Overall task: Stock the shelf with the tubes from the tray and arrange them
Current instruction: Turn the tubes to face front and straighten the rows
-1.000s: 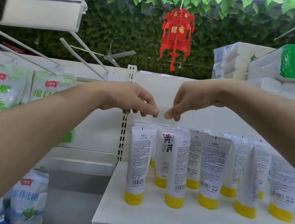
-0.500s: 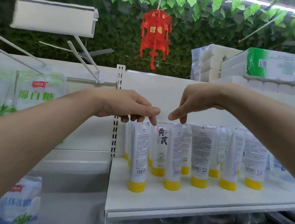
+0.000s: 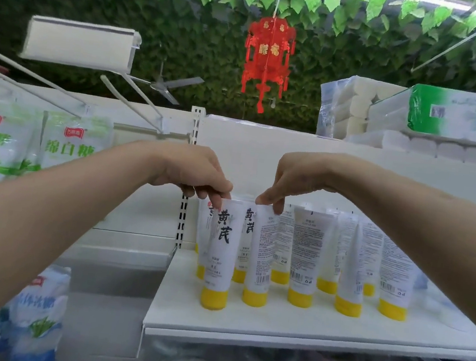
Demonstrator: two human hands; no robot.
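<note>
On the white shelf (image 3: 318,325), the left hand (image 3: 193,171) pinches the front-left tube (image 3: 221,250); the right hand (image 3: 293,181) pinches the neighbouring tube (image 3: 260,255).

rear tubes (image 3: 331,251): labels hidden | tissue pack (image 3: 463,115): blurred, cut off right | tube print: unreadable

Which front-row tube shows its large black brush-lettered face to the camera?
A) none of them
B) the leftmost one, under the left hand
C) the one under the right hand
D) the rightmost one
B: the leftmost front tube, pinched at its top by the left hand, shows big black characters, while the tube under the right hand and the others in the front row show fine print and barcodes.
</note>
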